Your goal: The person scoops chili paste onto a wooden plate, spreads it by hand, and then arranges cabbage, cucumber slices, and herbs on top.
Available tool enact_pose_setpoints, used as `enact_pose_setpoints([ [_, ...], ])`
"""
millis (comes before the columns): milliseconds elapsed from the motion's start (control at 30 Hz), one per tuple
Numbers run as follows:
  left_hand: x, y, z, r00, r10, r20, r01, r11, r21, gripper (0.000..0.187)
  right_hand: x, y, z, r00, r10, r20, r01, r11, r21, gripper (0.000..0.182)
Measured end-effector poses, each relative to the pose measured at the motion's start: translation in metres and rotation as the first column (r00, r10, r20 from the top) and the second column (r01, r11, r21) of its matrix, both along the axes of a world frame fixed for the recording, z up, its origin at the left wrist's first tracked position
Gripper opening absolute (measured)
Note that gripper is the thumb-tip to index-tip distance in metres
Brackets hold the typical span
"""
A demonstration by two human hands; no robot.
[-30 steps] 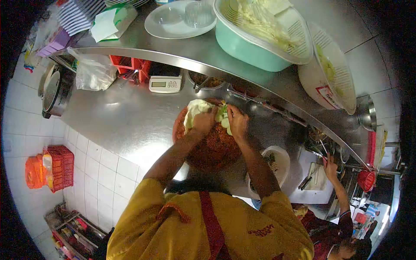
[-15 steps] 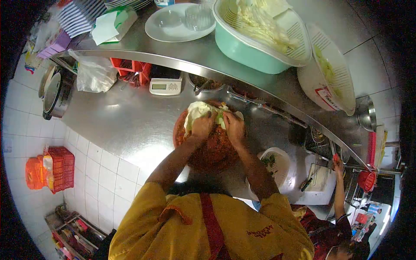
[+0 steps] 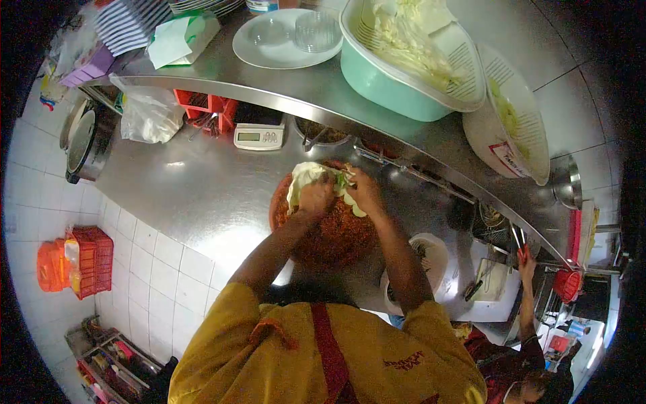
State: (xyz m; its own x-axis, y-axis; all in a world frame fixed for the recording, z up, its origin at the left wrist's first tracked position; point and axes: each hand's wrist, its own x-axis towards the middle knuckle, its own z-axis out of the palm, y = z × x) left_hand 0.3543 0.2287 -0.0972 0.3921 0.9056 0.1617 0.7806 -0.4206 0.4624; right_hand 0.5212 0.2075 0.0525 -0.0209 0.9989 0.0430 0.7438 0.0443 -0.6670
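Note:
A wide round dish (image 3: pixel 277 209) with a reddish-brown, coarse mixture (image 3: pixel 336 236) stands on the steel counter in front of me. Pale cabbage leaves (image 3: pixel 306 173) lie at its far left side, and my left hand (image 3: pixel 317 194) is closed over them with its fingers curled. Beside it, my right hand (image 3: pixel 364 191) has its fingers bent together around small pale-green pieces, partly hidden by the fingers. A few pale round slices (image 3: pixel 354 207) rest on the mixture just below the right hand.
A digital scale (image 3: pixel 258 137) and a red basket (image 3: pixel 204 108) stand behind the dish. Overhead, a steel shelf (image 3: pixel 296 99) carries a mint-green tub (image 3: pixel 383 84) and a white basket (image 3: pixel 498 145). At right are a white bowl (image 3: pixel 441 259), a knife (image 3: pixel 475 288) and another person's hand (image 3: pixel 526 266) holding tongs.
My right hand has shifted slightly up and turned, and pale slices now show below it on the mixture. My left hand stays on the cabbage. The view has moved slightly.

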Motion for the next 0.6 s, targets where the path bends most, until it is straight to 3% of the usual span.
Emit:
enact_pose_setpoints([
  [67,0.001,-0.008,0.044,0.994,0.009,-0.105,-0.009,1.000,0.001,0.034,0.003,0.002,-0.003,0.998,0.014,0.056,-0.012,0.999,-0.039,0.027],
  [133,0.004,-0.010,0.052,0.999,0.034,-0.037,-0.037,0.997,-0.073,0.028,0.003,0.002,0.001,0.987,0.071,0.145,-0.060,0.995,-0.077,0.025],
  [167,0.004,-0.005,0.033,0.994,0.067,0.081,-0.055,0.987,-0.149,0.026,0.005,0.000,-0.003,0.991,0.051,0.121,-0.047,0.998,-0.039,0.024],
  [200,0.005,-0.001,0.015,0.944,0.098,0.315,-0.043,0.983,-0.176,0.025,0.005,-0.003,-0.007,0.995,0.033,0.096,-0.033,0.999,0.000,0.024],
  [233,0.006,0.003,-0.006,0.839,0.113,0.532,-0.014,0.982,-0.187,0.025,0.006,-0.006,-0.009,0.997,0.015,0.069,-0.018,0.999,0.038,0.024],
  [267,0.005,0.002,-0.008,0.790,0.094,0.605,0.018,0.984,-0.176,0.026,0.008,-0.012,0.006,0.999,0.009,-0.037,-0.009,1.000,0.009,0.023],
  [300,0.001,-0.001,0.017,0.875,0.106,0.473,-0.002,0.977,-0.215,0.028,0.012,-0.022,0.040,0.990,-0.010,-0.142,0.006,1.000,-0.022,0.022],
  [333,-0.003,-0.008,0.055,0.968,0.093,0.235,-0.031,0.966,-0.258,0.030,0.021,-0.038,0.065,0.968,-0.049,-0.245,0.035,0.997,-0.062,0.021],
  [367,-0.006,-0.018,0.129,0.985,-0.040,-0.166,-0.027,0.924,-0.381,0.033,0.036,-0.055,0.076,0.931,-0.048,-0.363,0.009,0.994,-0.111,0.022],
  [433,-0.007,-0.023,0.195,0.890,-0.221,-0.400,-0.034,0.841,-0.541,0.039,0.085,-0.094,0.094,0.816,-0.093,-0.571,-0.018,0.983,-0.185,0.026],
  [467,-0.016,-0.030,0.163,0.990,-0.068,-0.124,0.006,0.894,-0.447,0.039,0.111,-0.122,0.109,0.841,-0.188,-0.507,0.052,0.961,-0.270,0.025],
  [500,-0.025,-0.037,0.131,0.984,-0.005,0.178,0.063,0.943,-0.326,0.039,0.136,-0.148,0.126,0.858,-0.266,-0.440,0.112,0.932,-0.345,0.025],
  [533,-0.022,-0.044,0.132,0.990,-0.031,0.135,0.057,0.979,-0.196,0.040,0.158,-0.174,0.135,0.868,-0.325,-0.375,0.159,0.898,-0.410,0.025],
  [600,-0.022,-0.044,0.134,0.991,-0.062,0.117,0.059,0.998,0.023,0.044,0.209,-0.231,0.101,0.942,-0.306,-0.141,0.258,0.925,-0.278,0.022],
])
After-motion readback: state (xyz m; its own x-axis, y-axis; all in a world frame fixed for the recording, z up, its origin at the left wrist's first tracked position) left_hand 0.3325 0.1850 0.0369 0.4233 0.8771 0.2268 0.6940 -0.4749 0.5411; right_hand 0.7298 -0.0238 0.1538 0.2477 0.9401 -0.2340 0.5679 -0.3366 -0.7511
